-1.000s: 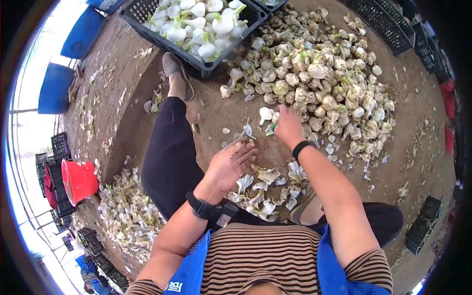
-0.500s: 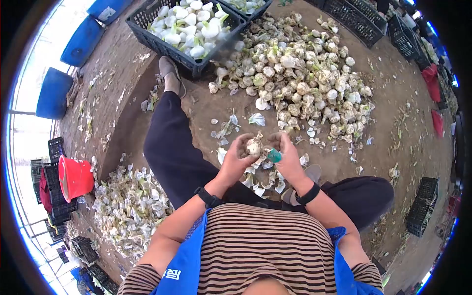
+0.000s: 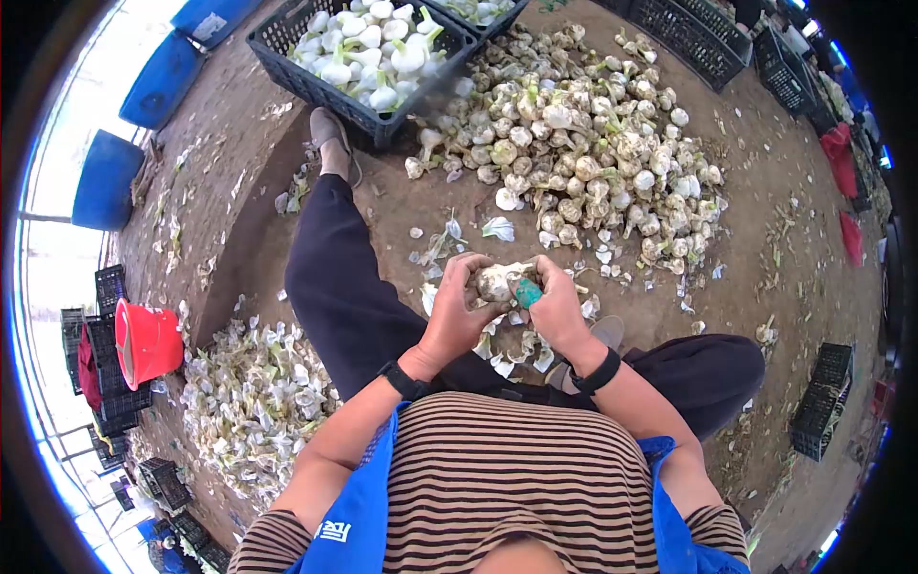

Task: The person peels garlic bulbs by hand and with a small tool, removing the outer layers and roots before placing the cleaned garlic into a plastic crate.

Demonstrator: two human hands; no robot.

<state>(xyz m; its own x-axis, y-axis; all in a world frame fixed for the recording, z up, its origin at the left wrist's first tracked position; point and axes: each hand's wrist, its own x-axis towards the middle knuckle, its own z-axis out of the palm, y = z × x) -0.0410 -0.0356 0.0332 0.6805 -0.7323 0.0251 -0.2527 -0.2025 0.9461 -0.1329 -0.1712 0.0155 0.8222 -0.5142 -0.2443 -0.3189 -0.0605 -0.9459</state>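
Held in front of my body is a dirt-marked white garlic bulb (image 3: 494,284). My left hand (image 3: 453,314) is closed around its left side, thumb below and fingers above. From the other side, my right hand (image 3: 558,311) grips the bulb's right end, its fingers curled over the top. A green covering (image 3: 527,293) shows at the right thumb, pressed against the bulb. Loose garlic skins (image 3: 505,354) lie on the ground beneath both hands. Beyond them spreads a big heap of unpeeled garlic (image 3: 593,143).
A black crate (image 3: 330,100) of cleaned white garlic stands at upper left, by my outstretched foot. Peeled skins (image 3: 253,407) form a pile on the left, near a red bucket (image 3: 148,344). Blue barrels (image 3: 103,182) line the left side; a black crate (image 3: 822,402) sits right.
My right hand has moved left and closed in on the bulb, bringing the green-covered thumb against it. The left hand still holds the bulb, now turned slightly.
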